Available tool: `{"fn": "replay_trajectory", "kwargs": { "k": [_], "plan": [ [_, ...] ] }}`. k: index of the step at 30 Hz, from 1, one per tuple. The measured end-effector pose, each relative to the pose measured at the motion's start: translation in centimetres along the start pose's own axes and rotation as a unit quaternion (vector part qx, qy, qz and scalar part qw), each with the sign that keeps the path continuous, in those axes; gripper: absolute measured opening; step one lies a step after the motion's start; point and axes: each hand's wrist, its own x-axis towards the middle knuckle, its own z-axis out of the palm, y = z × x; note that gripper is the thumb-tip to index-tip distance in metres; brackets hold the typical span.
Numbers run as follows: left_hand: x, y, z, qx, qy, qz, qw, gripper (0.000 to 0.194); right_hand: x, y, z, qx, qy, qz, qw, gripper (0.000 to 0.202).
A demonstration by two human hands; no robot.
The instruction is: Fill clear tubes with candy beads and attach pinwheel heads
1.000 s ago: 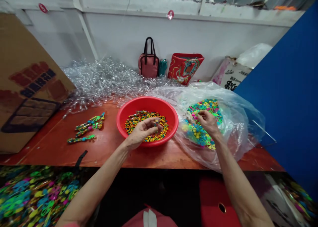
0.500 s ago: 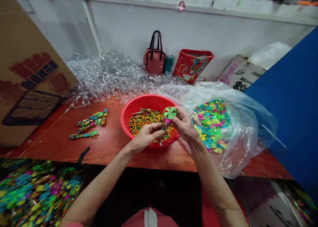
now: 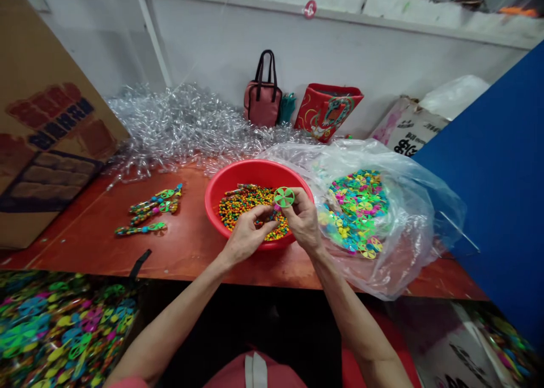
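While the right hand (image 3: 302,221) pinches the green pinwheel (image 3: 284,196) below its disc, the left hand (image 3: 246,235) closes on its stem; light, thin plastic, likely bendable.

One red basin (image 3: 221,187) of countless candies (image 3: 244,204). Left of the basin lie about four filled tubes (image 3: 151,209). Behind the basin stand two handbags (image 3: 262,102) (image 3: 327,110). Two hands (image 3: 244,238) (image 3: 302,221) hold one green pinwheel (image 3: 284,196).

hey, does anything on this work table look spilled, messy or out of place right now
Nothing looks spilled or damaged. The candy beads sit inside the red bowl, the coloured pinwheels stay in the open plastic bag, and finished sticks lie together on the table. Only the clear tubes form a loose heap by the wall.
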Motion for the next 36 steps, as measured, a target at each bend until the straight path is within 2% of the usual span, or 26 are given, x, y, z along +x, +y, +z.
{"fn": "replay_trajectory", "kwargs": {
  "k": [3, 6, 9, 13, 15, 17, 20, 21, 22, 23, 26, 28, 30, 33, 34, 35, 36],
  "plan": [
    [0.2, 0.6, -0.4, -0.031, -0.059, -0.024, 0.997, 0.034, 0.5, -0.1, -1.6, 0.032, -0.063, 0.048, 0.996, 0.035],
    [0.2, 1.1, -0.7, -0.048, -0.085, -0.049, 0.994, 0.036, 0.8, -0.3, -2.6, 0.053, -0.103, 0.064, 0.991, 0.040],
    [-0.1, 1.6, -0.9, -0.061, -0.108, -0.077, 0.989, 0.043, 0.6, -0.6, -2.7, 0.055, -0.112, 0.039, 0.991, 0.041],
    [-0.9, 2.4, -1.1, -0.141, -0.192, -0.127, 0.963, 0.049, -0.4, -1.0, -2.6, 0.044, -0.105, 0.022, 0.993, 0.036],
    [-1.5, 2.6, -0.7, -0.165, -0.215, -0.152, 0.951, 0.049, -1.3, -1.2, -2.6, 0.026, -0.100, 0.014, 0.995, 0.033],
    [-2.5, 2.7, 0.1, -0.161, -0.192, -0.151, 0.956, 0.044, -2.6, -1.6, -2.4, -0.012, -0.089, -0.009, 0.996, 0.030],
    [-4.3, 2.8, 1.3, -0.108, -0.082, -0.090, 0.987, 0.034, -4.9, -2.7, -2.1, -0.080, -0.072, -0.057, 0.993, 0.021],
    [-5.0, 2.9, 1.4, -0.098, -0.066, -0.075, 0.990, 0.031, -5.7, -3.2, -2.1, -0.090, -0.076, -0.067, 0.991, 0.017],
    [-5.7, 3.1, 1.5, -0.098, -0.078, -0.071, 0.990, 0.028, -6.4, -3.7, -2.2, -0.088, -0.086, -0.073, 0.990, 0.014],
    [-6.4, 3.2, 1.4, -0.107, -0.115, -0.079, 0.984, 0.027, -7.2, -4.2, -2.3, -0.074, -0.100, -0.073, 0.990, 0.011],
    [-8.3, 3.2, 0.7, -0.152, -0.261, -0.140, 0.943, 0.033, -9.1, -5.0, -2.7, -0.011, -0.148, -0.048, 0.988, 0.008],
    [-9.5, 2.5, 0.5, -0.175, -0.290, -0.196, 0.921, 0.037, -10.0, -4.7, -2.6, 0.001, -0.161, -0.027, 0.987, 0.008],
    [-10.5, 1.5, 0.4, -0.170, -0.226, -0.234, 0.930, 0.038, -10.6, -4.0, -2.1, -0.017, -0.155, -0.015, 0.988, 0.010],
    [-11.6, 0.8, 0.2, -0.089, -0.054, -0.198, 0.975, 0.033, -11.0, -3.0, -0.6, -0.056, -0.121, -0.024, 0.991, 0.006],
    [-11.9, 0.9, -0.1, -0.074, -0.029, -0.179, 0.981, 0.030, -11.0, -2.9, -0.1, -0.062, -0.116, -0.034, 0.991, 0.005],
    [-12.1, 1.1, -0.5, -0.073, -0.036, -0.168, 0.982, 0.028, -11.0, -2.8, 0.4, -0.060, -0.120, -0.046, 0.990, 0.005],
    [-12.4, 1.4, -1.0, -0.081, -0.070, -0.168, 0.980, 0.025, -10.9, -2.9, 0.9, -0.054, -0.137, -0.056, 0.988, 0.006]
  ]
}}
